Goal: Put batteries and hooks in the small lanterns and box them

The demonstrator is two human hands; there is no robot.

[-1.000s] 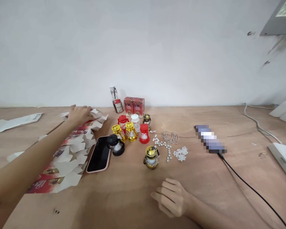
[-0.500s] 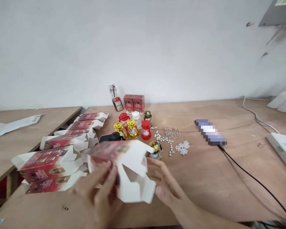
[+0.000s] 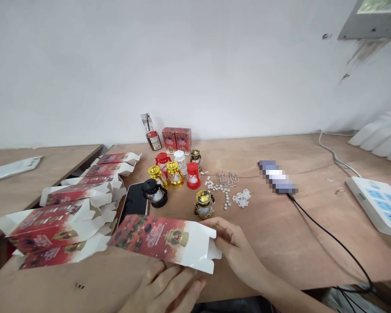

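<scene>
In the head view, the person's right hand [image 3: 236,243] has its fingers partly curled around the open end of a red printed carton [image 3: 151,237], holding it there, though some fingertips are hidden behind the card. The left hand [image 3: 171,287] lies along the carton's near long edge, fingers loosely bent and slightly spread, thumb extended toward the open end; whether it grips or merely supports the card cannot be told. The carton is at the near middle of the wooden table [image 3: 296,243], on its side, its white flaps pointing toward the right hand. Just beyond it stands a dark gold lantern [image 3: 204,205], and a black lantern [image 3: 154,194] stands beside a dark-screened phone [image 3: 133,201]. Behind these cluster gold lanterns [image 3: 175,174], red lanterns [image 3: 193,176] and a white lantern [image 3: 180,163]. To their right lie bent wire pieces [image 3: 227,179], small round discs [image 3: 227,200] and a heap of white tabs [image 3: 241,198]. More open-ended cartons [image 3: 57,224] overlap in a row along the left. Two closed red boxes [image 3: 183,140] and a bottle [image 3: 154,140] stand near the wall. Farther right, a pixelated device [image 3: 278,176] joins a black cable [image 3: 332,239].
</scene>
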